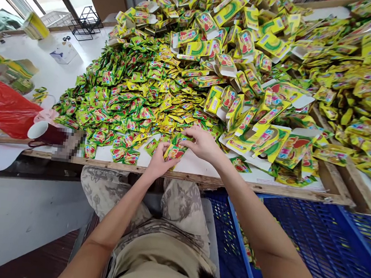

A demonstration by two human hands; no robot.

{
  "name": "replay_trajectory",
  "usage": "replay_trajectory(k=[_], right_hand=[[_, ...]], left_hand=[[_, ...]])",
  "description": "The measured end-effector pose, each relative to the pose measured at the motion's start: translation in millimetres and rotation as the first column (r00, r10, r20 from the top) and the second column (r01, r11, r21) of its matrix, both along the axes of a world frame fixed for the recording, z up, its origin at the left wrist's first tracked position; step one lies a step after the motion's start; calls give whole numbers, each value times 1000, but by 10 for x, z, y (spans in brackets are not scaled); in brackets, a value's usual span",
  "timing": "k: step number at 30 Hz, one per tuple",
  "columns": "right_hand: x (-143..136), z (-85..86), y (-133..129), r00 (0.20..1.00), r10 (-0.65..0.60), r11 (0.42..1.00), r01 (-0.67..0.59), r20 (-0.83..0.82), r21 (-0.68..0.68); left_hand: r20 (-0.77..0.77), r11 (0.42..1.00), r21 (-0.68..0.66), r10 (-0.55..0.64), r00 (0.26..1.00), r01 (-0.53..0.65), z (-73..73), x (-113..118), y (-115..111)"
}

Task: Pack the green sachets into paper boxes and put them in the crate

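Observation:
Close to the table's front edge, my left hand (160, 162) is closed around a small printed box (174, 152) in green, yellow and red. Over the top end of the same box, my right hand (201, 144) has its thumb and fingers bent together, with green candy packets (184, 139) at the fingertips. How many packets it pinches is hidden. Just beyond both hands spreads a heap of small green and yellow packets (119, 100). To the right lie folded yellow cartons (262, 139) with white flaps, several of them open.
Wooden strips (128, 168) edge the white table. A dark red mug (48, 133) and a red plastic bag (4, 107) stand at the left. Yellow packets (364, 101) fill the right compartment. Blue crates (298, 232) sit below at the right; a black wire rack (86, 24) is at the back left.

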State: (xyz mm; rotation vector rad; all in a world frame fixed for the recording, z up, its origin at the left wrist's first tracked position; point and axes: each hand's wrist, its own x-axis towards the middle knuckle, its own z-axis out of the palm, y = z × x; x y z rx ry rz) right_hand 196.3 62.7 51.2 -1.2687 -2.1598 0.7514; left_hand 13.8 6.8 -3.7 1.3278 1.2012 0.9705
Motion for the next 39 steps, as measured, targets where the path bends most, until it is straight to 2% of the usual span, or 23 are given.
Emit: replay_trajectory(k=[5,10,16,20,24,28,31,35,39], right_hand=[[-73,111,39,985,97,991,-109,141,75],[-152,124,-61,963,21,990,-58,268,129],[-148,125,-9,951,172,978,-196,256,70],[-197,189,29,910,146,986,-167,388,22],[-260,268,52,851,182,981,-188,492,-38],[-310,298,77,823,192,976,-215,535,-21],[-343,303,83,799,240,966,-254,551,-53],[-360,302,84,814,222,972,-225,536,-61],[-354,294,97,781,275,959,-262,561,-106]], left_hand=[[190,981,-159,-81,978,112,67,-71,37],[247,982,-156,-60,967,101,31,-96,51],[281,974,-188,-69,957,125,41,-94,39],[271,974,-179,-88,959,139,48,-110,32],[270,971,-184,-102,958,156,24,-122,30],[264,971,-183,-103,959,154,0,-125,44],[268,969,-181,-114,957,166,-9,-125,56],[294,964,-197,-114,949,177,-9,-120,58],[312,962,-203,-111,943,181,6,-108,54]])
